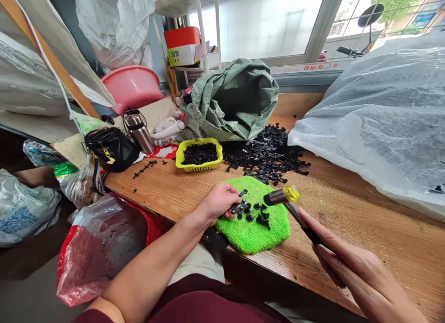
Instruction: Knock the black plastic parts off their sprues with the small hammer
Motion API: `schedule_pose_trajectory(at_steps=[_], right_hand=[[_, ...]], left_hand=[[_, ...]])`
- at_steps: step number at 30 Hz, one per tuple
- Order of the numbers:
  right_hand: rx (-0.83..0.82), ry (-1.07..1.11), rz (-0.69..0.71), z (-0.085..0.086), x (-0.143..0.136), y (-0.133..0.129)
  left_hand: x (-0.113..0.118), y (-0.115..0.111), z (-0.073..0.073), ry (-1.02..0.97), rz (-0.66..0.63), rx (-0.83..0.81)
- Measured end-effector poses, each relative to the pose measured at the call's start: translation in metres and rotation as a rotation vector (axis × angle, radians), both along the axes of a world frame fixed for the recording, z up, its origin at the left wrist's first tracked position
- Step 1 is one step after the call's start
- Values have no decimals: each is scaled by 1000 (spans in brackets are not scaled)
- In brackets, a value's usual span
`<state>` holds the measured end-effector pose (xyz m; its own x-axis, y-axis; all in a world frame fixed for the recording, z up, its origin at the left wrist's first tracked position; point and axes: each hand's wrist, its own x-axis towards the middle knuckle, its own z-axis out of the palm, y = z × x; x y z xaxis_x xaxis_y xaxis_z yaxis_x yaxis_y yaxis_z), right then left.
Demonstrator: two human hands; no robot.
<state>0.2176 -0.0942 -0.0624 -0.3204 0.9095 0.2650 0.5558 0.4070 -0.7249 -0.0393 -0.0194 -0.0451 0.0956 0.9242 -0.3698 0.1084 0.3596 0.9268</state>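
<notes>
My left hand [222,200] is closed on small black plastic parts [238,206], pinching them over the left side of a bright green cloth [243,239]. My right hand [354,262] grips the dark handle of a mallet [280,195], whose black-and-yellow head is raised above the right part of the cloth, slightly blurred. Several loose round black pieces [263,216] lie on the cloth between my left hand and the mallet head. What my left fingertips cover is partly hidden.
A yellow basket [179,158] of black pieces stands behind the cloth. A heap of black parts [271,154] spills before a green woven sack [205,110]. Clear plastic sheeting [375,123] covers the right. A black bag [111,149] and steel bottle [139,130] stand left; a red plastic bag [104,244] hangs below.
</notes>
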Motion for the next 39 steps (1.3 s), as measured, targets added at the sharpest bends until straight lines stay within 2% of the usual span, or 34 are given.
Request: schedule_pose_trajectory(at_steps=[3, 6, 14, 18, 26, 32, 35, 39], right_hand=[[6, 19, 94, 9, -9, 6], [27, 22, 104, 8, -13, 7], [65, -43, 114, 5, -15, 9], [152, -117, 148, 9, -17, 11], [291, -361, 159, 19, -24, 14], [460, -408, 109, 29, -29, 12], [460, -504, 147, 30, -31, 12], [418, -396, 97, 30, -30, 14]], left_hand=[[1, -1, -1, -23, 40, -5], [0, -1, -2, -43, 69, 0], [2, -2, -4, -39, 30, 28], [2, -1, -5, -16, 36, 43], [1, -2, -9, -7, 17, 65], [1, -3, -7, -2, 10, 71], [2, -3, -6, 6, 39, 84], [2, -3, -5, -3, 31, 69]])
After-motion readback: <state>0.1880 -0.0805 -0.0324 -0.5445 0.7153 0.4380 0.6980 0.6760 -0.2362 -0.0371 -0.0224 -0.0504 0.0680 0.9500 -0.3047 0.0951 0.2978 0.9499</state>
